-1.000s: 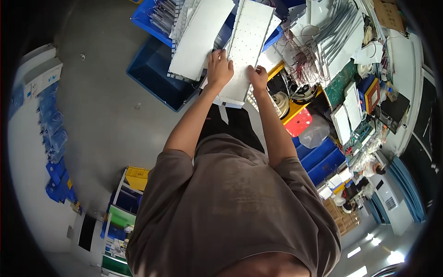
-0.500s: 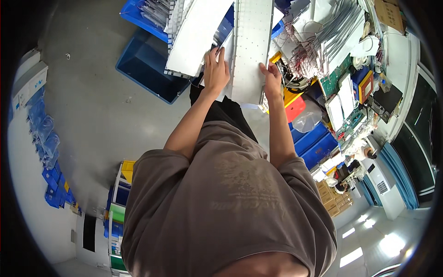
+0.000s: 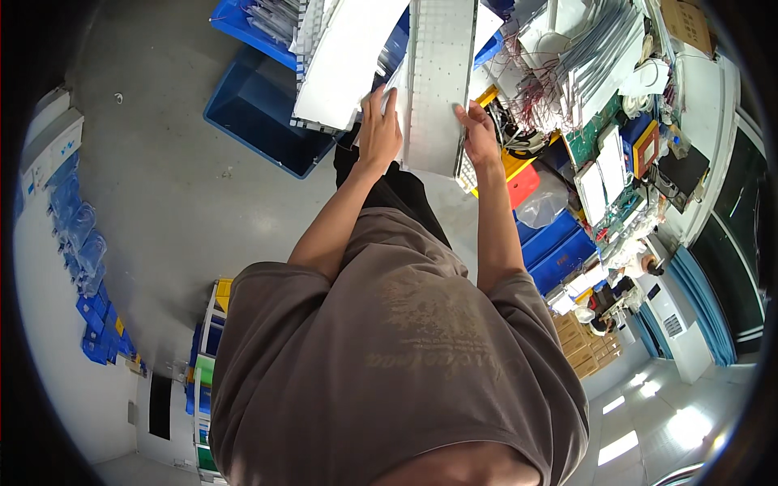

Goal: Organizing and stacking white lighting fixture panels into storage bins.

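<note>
A long white panel (image 3: 438, 97) with rows of small dots stretches away in front of me. My right hand (image 3: 481, 136) grips its right edge, thumb on top and the other fingers curled out of sight below. My left hand (image 3: 379, 138) is at the panel's left side, back up, with fingers stretched and apart. Its fingertips touch or lie very near a thin white strip (image 3: 397, 81) along that edge; the thumb is hidden. Left of this hand lies a plain white board (image 3: 340, 73) on top of a stack of panels with notched edges (image 3: 312, 125).
A dark blue bin (image 3: 267, 113) stands on the floor at left, below a blue tray (image 3: 263, 36) of thin pieces. At right are bundled grey cables (image 3: 600, 49), red wires, a yellow tray (image 3: 516, 166) and blue bins (image 3: 559, 255). People work farther along the bench.
The dotted panel's near end has shifted slightly. My left fingers have moved down a little and spread along its left edge; the right hand keeps its grip.
</note>
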Tool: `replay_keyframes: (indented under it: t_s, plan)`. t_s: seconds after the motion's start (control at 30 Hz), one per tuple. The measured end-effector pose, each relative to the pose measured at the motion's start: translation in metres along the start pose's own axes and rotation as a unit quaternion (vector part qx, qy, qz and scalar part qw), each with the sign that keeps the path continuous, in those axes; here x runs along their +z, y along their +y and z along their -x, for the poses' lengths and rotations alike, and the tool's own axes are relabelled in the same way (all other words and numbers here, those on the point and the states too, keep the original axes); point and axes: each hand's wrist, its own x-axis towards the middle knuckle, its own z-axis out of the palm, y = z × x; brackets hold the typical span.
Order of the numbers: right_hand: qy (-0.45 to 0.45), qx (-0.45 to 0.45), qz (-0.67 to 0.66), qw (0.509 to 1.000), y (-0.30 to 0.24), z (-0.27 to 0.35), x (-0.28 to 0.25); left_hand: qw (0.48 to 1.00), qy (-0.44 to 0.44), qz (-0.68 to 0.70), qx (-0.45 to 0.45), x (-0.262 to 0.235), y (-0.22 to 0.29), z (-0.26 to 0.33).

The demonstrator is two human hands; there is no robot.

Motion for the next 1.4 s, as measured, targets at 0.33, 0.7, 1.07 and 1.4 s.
replay_keyframes:
  t_s: [0.33,0.7,1.07,1.4]
  plan:
    - [-0.03,-0.01,-0.046,0.998,-0.04,0.026,-0.031,0.997,0.017,0.058,-0.056,0.003,0.011,0.0]
    - [-0.042,-0.04,-0.113,0.992,-0.096,0.067,-0.095,0.997,0.034,0.004,-0.068,0.005,0.031,-0.002]
    - [0.033,-0.095,-0.161,0.982,-0.118,0.129,-0.092,0.995,-0.061,-0.063,-0.052,0.014,0.012,0.006]
    - [-0.003,-0.132,-0.228,0.965,-0.101,0.163,-0.133,0.986,0.007,0.036,-0.163,0.014,0.027,-0.014]
